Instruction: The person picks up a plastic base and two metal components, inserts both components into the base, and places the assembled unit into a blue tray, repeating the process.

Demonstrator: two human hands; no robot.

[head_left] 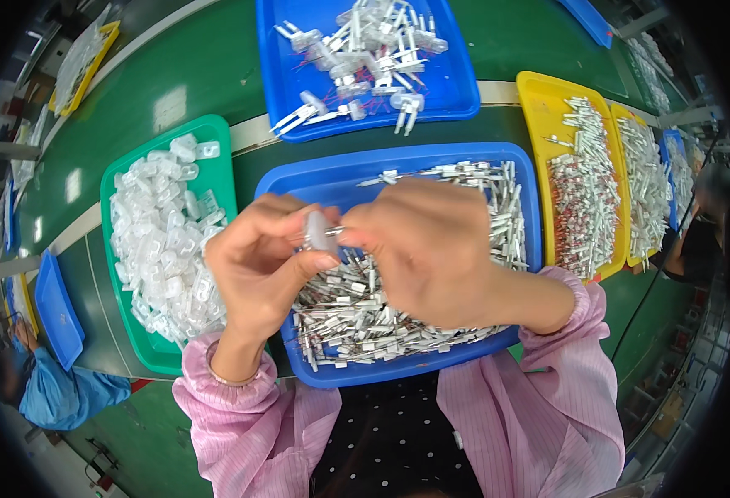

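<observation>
Over the near blue tray (398, 158), both my hands meet in front of me. My left hand (257, 261) pinches a clear plastic housing (318, 232) between thumb and fingers. A small wired part (335, 231) with a pale metallic stem sits at the housing's right side, gripped by the fingertips of my right hand (431, 249). Whether its end is inside the housing I cannot tell. Below my hands the tray holds a heap of slim white-and-metal parts (373, 324) with thin dark and reddish wires.
A green tray (224, 133) of clear housings (166, 241) stands left. Beyond, another blue tray (456, 100) holds housings joined to white parts. Yellow trays (537, 108) of slim parts are at right. A person in blue (75, 394) is far left; another person (701, 241) is far right.
</observation>
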